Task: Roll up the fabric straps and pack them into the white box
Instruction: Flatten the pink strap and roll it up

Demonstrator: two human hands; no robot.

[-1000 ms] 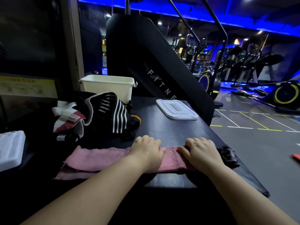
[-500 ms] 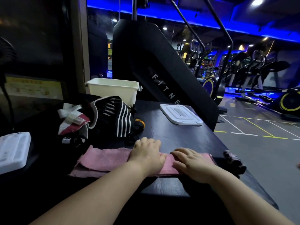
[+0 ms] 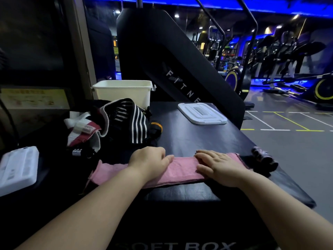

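A pink fabric strap (image 3: 182,169) lies flat across the near part of a black padded box (image 3: 198,138). My left hand (image 3: 149,161) presses on the strap's middle with its fingers bent down. My right hand (image 3: 219,166) lies flat on the strap's right part, fingers straight and pointing left. The strap's dark end piece (image 3: 264,158) sticks out past my right hand. A heap of black, white-striped and red straps (image 3: 115,123) sits at the back left. The white box (image 3: 124,92) stands open behind the heap.
The box's white lid (image 3: 201,113) lies at the back right of the black top. A white flat device (image 3: 17,168) rests at the far left. A black slanted machine panel (image 3: 176,65) rises behind. Grey gym floor (image 3: 297,141) drops off to the right.
My right hand has gone from curled fingers on the strap to lying flat, and has slid a little right. The camera has moved closer. My left hand stays in place.
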